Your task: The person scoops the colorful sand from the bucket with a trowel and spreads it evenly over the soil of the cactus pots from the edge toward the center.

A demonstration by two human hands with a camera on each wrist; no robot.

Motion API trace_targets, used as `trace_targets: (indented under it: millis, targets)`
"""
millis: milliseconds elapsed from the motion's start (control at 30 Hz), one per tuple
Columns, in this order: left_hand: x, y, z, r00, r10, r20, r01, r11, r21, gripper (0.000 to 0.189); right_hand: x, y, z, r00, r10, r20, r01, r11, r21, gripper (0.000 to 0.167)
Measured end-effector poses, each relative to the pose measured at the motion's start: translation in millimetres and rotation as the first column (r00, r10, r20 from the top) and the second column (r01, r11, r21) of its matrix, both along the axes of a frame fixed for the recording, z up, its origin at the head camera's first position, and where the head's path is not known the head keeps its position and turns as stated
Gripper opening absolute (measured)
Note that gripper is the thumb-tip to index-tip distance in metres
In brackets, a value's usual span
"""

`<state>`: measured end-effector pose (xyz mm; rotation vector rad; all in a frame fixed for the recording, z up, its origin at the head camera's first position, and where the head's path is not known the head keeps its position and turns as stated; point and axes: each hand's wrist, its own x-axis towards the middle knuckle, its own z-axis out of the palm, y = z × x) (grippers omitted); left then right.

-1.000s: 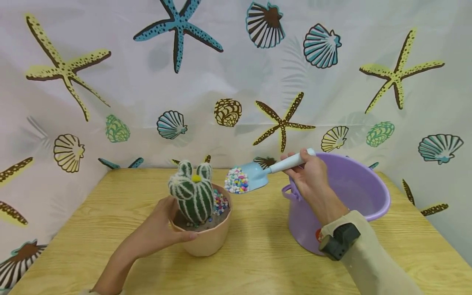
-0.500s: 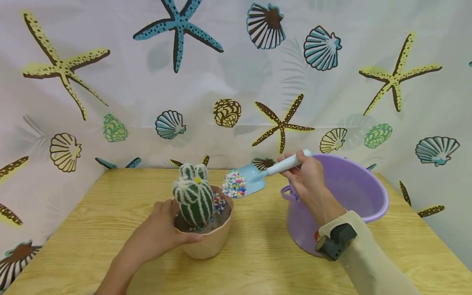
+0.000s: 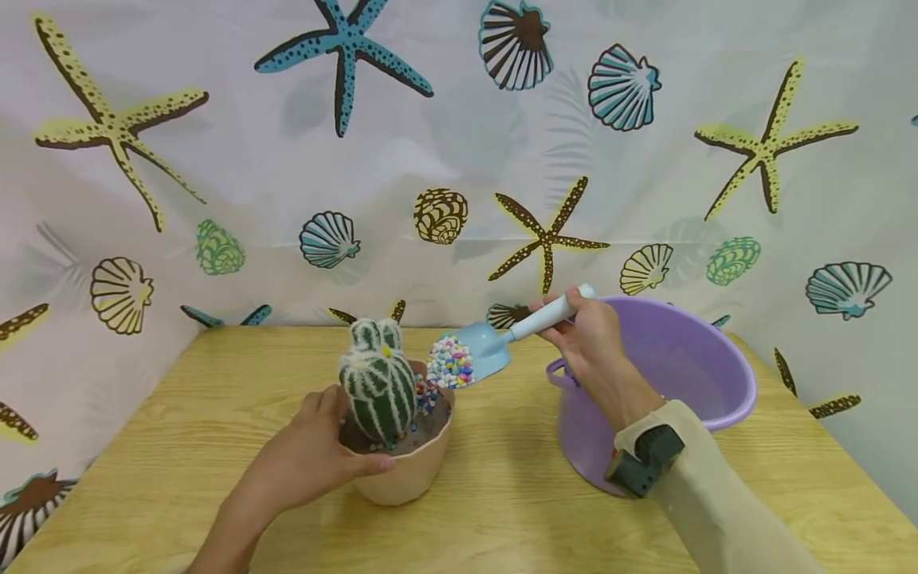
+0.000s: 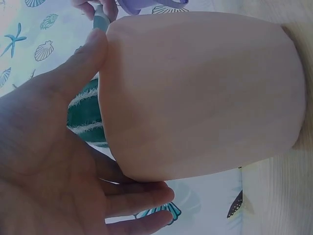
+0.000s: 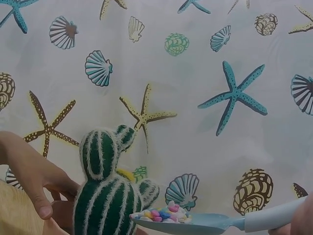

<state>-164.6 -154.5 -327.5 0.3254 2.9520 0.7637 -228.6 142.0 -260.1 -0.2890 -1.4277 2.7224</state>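
A fuzzy green-and-white cactus (image 3: 380, 399) stands in a peach-coloured pot (image 3: 405, 478), with colourful pebbles (image 3: 426, 396) on the soil at its right side. My left hand (image 3: 308, 454) grips the pot's rim from the left; in the left wrist view the thumb and fingers (image 4: 139, 198) lie on opposite sides of the pot wall. My right hand (image 3: 591, 339) holds a light-blue toy shovel (image 3: 486, 351) by its pale handle, palm upward. Its blade carries a heap of multicoloured pebbles (image 3: 452, 363), and the tip overlaps the pot's right rim in the head view.
A purple bucket (image 3: 742, 383) stands tilted at the right on the wooden table (image 3: 502, 510), partly behind my right forearm. A white cloth (image 3: 402, 151) printed with starfish and shells hangs behind the table. A dark device (image 3: 645, 462) is strapped on my right wrist.
The shovel with its pebbles has shifted left and slightly down, closer to the pot. The pot and cactus have shifted a little right with my left hand and stand straighter.
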Motion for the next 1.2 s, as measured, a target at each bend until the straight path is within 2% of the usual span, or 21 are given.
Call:
trace_targets:
  millis: [100,300,700,900,1100,1200]
  targets:
    - [2.8,0.9,1.2,1.000,0.003,-0.003,-0.003,1.000,-0.013,0.116,-2.6,-4,0.1,1.000,0.014,-0.010,-0.014,0.998,0.056,0.050]
    - [4.2,1.3,1.5,1.000,0.003,0.022,-0.003,1.000,-0.016,0.125,-6.5,-10,-1.5,0.998,0.058,-0.016,-0.055,0.988,0.146,0.050]
    - [3.5,0.4,1.6,0.999,-0.026,0.031,0.027,0.999,-0.026,0.124,-10.4,-15,-8.9,0.996,0.079,-0.044,-0.065,0.966,0.250,0.042]
    - [1.5,-8.7,2.0,0.997,-0.067,0.046,0.065,0.997,0.042,0.112,-10.3,-16,-8.5,0.997,0.069,-0.042,-0.056,0.966,0.253,0.039]
    - [-3.7,-14.2,-0.1,0.992,-0.125,0.001,0.123,0.982,0.143,0.101,-11.2,-16,-8.7,0.997,0.060,-0.055,-0.042,0.960,0.276,0.032]
    - [-6.0,-14.4,-0.4,0.990,-0.140,-0.009,0.140,0.978,0.152,0.105,-11.7,-16,-8.7,0.996,0.059,-0.064,-0.038,0.955,0.294,0.027]
